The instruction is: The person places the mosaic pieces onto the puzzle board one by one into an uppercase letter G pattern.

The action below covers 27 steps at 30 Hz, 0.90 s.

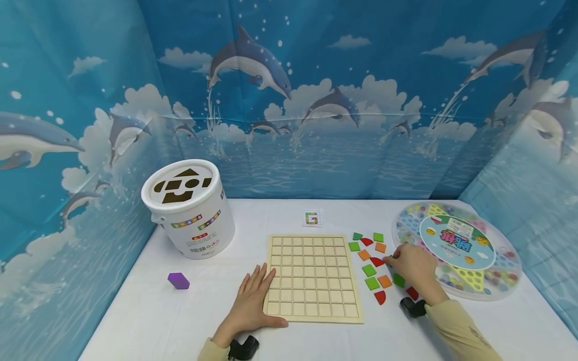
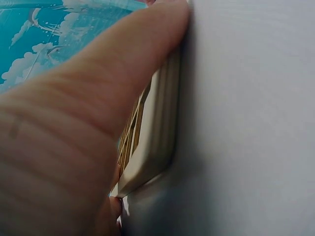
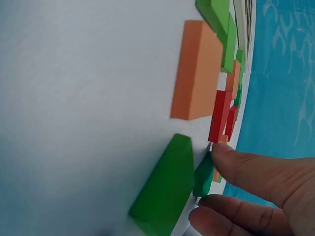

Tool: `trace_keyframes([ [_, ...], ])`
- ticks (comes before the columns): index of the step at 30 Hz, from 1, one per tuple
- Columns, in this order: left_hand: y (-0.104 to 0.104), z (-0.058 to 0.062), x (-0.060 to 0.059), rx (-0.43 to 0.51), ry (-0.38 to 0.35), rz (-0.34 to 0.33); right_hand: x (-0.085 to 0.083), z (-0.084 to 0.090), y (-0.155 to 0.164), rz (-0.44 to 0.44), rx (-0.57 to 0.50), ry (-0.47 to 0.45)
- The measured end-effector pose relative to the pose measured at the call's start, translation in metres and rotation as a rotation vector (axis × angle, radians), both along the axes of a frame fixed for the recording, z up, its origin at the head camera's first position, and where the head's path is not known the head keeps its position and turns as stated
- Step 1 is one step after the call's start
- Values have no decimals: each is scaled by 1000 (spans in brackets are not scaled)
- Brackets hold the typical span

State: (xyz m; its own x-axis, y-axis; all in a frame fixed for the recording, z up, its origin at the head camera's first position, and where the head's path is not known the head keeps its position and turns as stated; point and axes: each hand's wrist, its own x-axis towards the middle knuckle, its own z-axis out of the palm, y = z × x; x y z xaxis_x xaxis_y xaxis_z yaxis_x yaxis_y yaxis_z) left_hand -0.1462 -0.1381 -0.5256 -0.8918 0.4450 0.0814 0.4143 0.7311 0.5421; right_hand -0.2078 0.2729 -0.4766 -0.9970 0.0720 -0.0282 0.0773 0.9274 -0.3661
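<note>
A pale wooden grid board (image 1: 312, 278) lies flat on the white table. My left hand (image 1: 255, 301) rests at its near left corner, fingers straight along the left edge and thumb by the front edge; the left wrist view shows the board's side (image 2: 165, 113) beside that hand. To the right of the board my right hand (image 1: 413, 265) pinches a dark green block (image 3: 203, 176) between thumb (image 3: 241, 164) and fingers. Around it lie a larger green block (image 3: 165, 187), an orange block (image 3: 197, 71) and a red quarter-round block (image 3: 220, 115).
A white bucket (image 1: 198, 230) with shape holes in its lid stands at the back left. Before it lies a purple block (image 1: 178, 281). Behind the board is a small pattern card (image 1: 313, 218). A round clear game case (image 1: 501, 260) lies right of the blocks.
</note>
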Motion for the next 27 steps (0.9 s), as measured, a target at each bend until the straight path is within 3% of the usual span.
trace_keyframes([
  [9,0,1,0,-14,-12,6,-3,5,-3,2,-60,-38],
  [18,0,0,0,-26,9,5,0,3,-1,18,-128,-14],
  [27,0,2,0,-30,22,0,4,8,-4,73,-76,22],
])
